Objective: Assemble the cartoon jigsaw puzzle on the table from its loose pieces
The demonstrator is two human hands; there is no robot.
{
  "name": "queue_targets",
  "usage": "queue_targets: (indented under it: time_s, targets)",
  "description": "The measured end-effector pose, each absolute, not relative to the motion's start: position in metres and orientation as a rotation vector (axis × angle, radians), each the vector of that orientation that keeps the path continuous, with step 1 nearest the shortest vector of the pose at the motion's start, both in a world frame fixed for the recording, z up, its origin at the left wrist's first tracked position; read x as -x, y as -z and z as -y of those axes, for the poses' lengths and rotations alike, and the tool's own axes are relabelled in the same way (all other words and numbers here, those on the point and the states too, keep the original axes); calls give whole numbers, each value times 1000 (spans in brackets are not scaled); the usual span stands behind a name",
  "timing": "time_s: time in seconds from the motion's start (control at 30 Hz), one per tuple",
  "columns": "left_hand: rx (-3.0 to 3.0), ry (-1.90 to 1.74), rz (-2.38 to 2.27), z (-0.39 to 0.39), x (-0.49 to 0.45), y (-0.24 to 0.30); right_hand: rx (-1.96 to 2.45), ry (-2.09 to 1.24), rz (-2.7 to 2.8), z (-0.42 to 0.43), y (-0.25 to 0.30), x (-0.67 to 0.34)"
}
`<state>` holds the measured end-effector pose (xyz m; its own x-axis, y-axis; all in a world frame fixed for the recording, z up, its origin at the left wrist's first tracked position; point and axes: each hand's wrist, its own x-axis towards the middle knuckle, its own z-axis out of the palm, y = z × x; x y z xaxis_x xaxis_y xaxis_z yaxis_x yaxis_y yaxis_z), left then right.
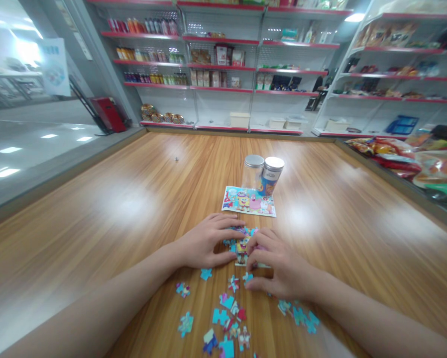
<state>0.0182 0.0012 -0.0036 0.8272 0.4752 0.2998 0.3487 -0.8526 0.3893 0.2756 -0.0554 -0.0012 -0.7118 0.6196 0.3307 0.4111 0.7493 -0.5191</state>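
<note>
A partly joined jigsaw puzzle (pixel 243 245) lies on the wooden table, with a yellow cartoon figure near its middle. My left hand (pixel 213 240) rests flat over its left side, fingers stretched out and apart. My right hand (pixel 274 263) is curled over its right side and hides part of it. Between the thumb and index fingertip of that hand is a light-blue puzzle piece (pixel 248 278). Several loose pieces lie nearer to me, among them a blue piece (pixel 220 316) and a green-blue piece (pixel 185 324).
Beyond the puzzle lies a printed picture sheet (pixel 249 202). Behind it stand a clear jar (pixel 252 173) and a labelled jar (pixel 271 176), both with silver lids. Snack bags (pixel 398 161) are at the right edge; stocked shelves (pixel 219 67) stand behind the table.
</note>
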Motion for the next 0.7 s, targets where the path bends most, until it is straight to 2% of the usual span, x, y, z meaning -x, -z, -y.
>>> queue_targets:
  time_s: [0.7]
  targets:
    - [-2678, -609, -605, -1, -19, 2, 752, -558, 2503, 58, -1, -277]
